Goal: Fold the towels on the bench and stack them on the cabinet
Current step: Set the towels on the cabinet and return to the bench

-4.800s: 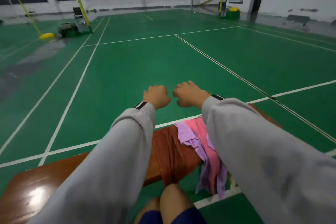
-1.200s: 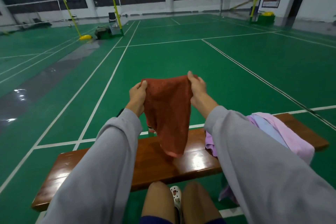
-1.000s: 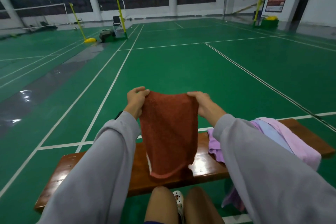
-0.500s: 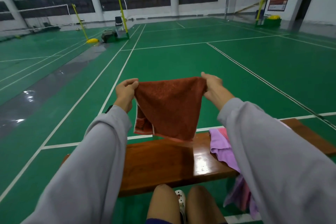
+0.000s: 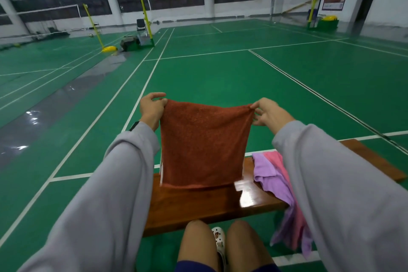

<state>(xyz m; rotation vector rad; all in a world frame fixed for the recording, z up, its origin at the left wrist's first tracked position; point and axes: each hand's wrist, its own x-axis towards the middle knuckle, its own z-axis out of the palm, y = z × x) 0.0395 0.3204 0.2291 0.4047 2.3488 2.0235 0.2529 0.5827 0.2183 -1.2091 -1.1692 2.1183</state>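
Since half a second ago the brown towel [image 5: 203, 146] has squared up: the loose striped flap at its lower left has swung back, leaving only a thin pale strip along that edge, and the hem sits lower against the tabletop [image 5: 198, 207]. The left hand [image 5: 152, 110] pinches the upper left corner between the thumb and curled fingers [image 5: 157, 95]. The right hand [image 5: 269, 114] pinches the upper right corner with its thumb and forefinger, the other fingers loosely spread. The top edge runs between the two hands with a slight sag and both side edges hang nearly straight. The hem crosses the tabletop near its far edge; whether it rests on the wood or hangs just above cannot be told. Just right of it, partly under the right sleeve, a purple towel [image 5: 268, 174] and a pink towel [image 5: 274, 158] lie crumpled, spilling over the near edge. Bare glossy wood shows in front of the hanging towel. The green court floor [image 5: 220, 77] lies wide open beyond.
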